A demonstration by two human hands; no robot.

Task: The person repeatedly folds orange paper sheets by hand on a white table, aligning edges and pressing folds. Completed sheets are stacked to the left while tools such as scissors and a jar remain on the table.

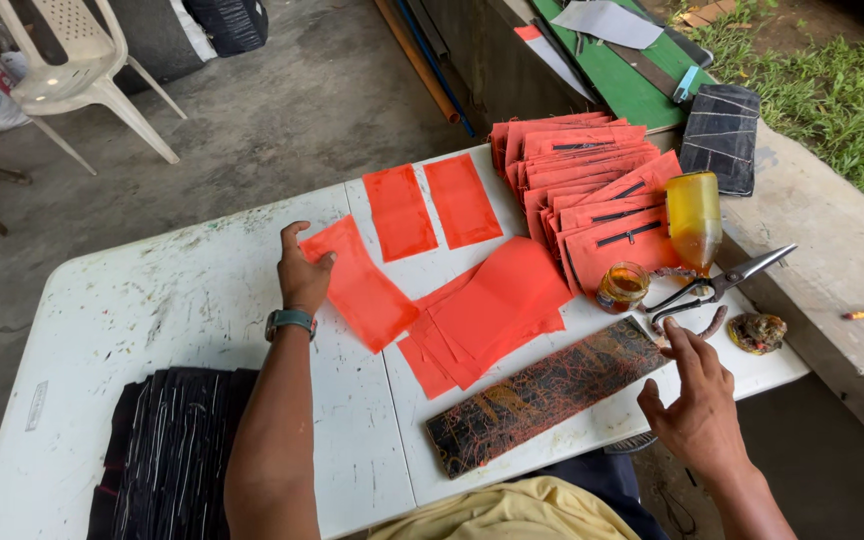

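Pressing flat on one end of an orange fabric rectangle [359, 284], the left hand [302, 275] lies palm down on the white tabletop [152, 300], its grip spread and closed around nothing, a watch on the wrist. That rectangle lies at a slant, its far end just beside a loose pile of orange pieces [487, 310] near the middle of the tabletop. Beyond them two more orange rectangles [430, 208] lie side by side, apart from the pile. The right hand [697, 400] hovers open at the near right edge, fingers loosely spread, holding nothing, its fingertips just beside a dark paint-streaked board [542, 393] and near a pair of scissors [717, 287]. Next to the scissors stand a small glass jar [622, 287] of amber liquid and a yellow plastic bottle [693, 218] lying against a fanned stack of orange zippered pieces [582, 185]. A dark striped cloth stack [172, 450] lies at the near left under the left forearm. A white plastic chair [82, 75] stands on the concrete floor behind.
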